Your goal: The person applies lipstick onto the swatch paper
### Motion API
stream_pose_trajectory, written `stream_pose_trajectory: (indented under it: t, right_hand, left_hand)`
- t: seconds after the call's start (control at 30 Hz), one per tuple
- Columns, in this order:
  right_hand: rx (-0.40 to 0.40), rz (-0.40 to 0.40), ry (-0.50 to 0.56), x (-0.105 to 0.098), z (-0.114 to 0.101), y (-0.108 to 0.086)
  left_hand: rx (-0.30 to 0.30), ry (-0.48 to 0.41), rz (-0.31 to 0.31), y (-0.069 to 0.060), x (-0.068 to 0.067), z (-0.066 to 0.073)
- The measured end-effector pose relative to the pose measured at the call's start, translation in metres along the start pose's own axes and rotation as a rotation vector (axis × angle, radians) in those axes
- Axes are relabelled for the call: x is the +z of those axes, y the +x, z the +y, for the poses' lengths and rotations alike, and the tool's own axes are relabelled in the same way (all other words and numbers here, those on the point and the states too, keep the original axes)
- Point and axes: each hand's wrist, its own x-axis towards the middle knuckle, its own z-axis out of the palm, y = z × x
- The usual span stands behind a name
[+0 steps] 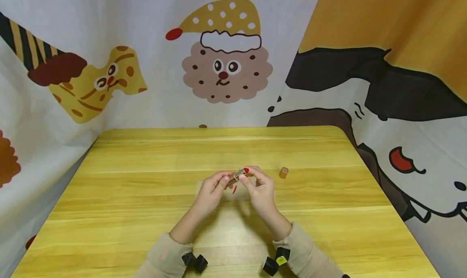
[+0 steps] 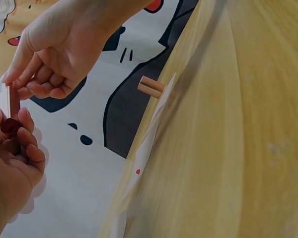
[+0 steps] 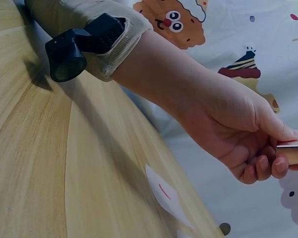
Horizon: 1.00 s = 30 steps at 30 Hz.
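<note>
A lipstick (image 1: pixel 237 175) with its red tip bared is held above a small white sheet of paper (image 1: pixel 243 193), between both hands. My left hand (image 1: pixel 210 192) grips the base; in the right wrist view that gold-coloured base (image 3: pixel 294 154) sits between thumb and curled fingers. Thumb and index finger of my right hand (image 1: pixel 263 191) pinch the lipstick's upper part, close to the red tip. Under the hands, a short red mark (image 1: pixel 234 189) shows on the paper. To the right of the right hand, the copper-coloured cap (image 1: pixel 283 172) stands on the table.
The wooden table (image 1: pixel 146 160) has its far edge against a hanging cloth (image 1: pixel 153 107) printed with cartoon food figures. Small black cameras are strapped at both sleeve cuffs, such as the left wrist camera (image 3: pixel 69 57).
</note>
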Motion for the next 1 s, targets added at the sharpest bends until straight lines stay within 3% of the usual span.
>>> stream_pose_trajectory:
  t: [0.3,0.63,1.0]
  right_hand:
    - [-0.018,-0.003,0.011,0.0009,0.0003,-0.0006]
    - [-0.038,-0.012,0.032,0.0021,-0.0018,-0.0014]
    - [-0.051,-0.012,0.040,0.0026,-0.0036,0.0001]
  left_hand:
    - [-0.015,0.014,-0.015,0.0000,-0.0006,-0.0003]
    - [-0.061,-0.060,-0.069,-0.0003,-0.0031,-0.0031]
    - [-0.040,-0.080,-0.014,-0.0001,-0.0058,-0.0013]
